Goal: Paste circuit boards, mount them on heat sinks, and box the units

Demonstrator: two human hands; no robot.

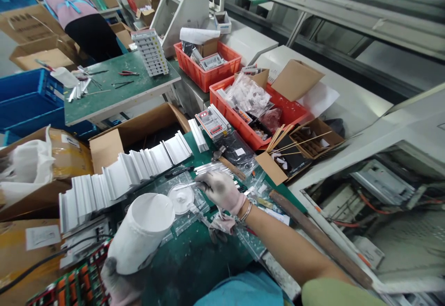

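My left hand (120,283), in a pale glove with grey fingertips, grips the lower end of a white plastic tub (120,236). The tub is tilted, its round mouth facing up and to the right. My right hand (222,190), gloved and with a bracelet at the wrist, pinches a thin white stick (186,186). Its tip points left over a round clear lid (181,199) smeared with white, which lies on plastic film. Behind my right hand lie thin silvery strips (213,168) and a hammer (231,164).
A row of white profile pieces (114,181) lines the bench's left edge. Circuit boards (76,283) lie at lower left. Red crates (222,95) hold parts and bags. A wooden bar (313,232) runs along the right. A person (79,14) bends over boxes at the back.
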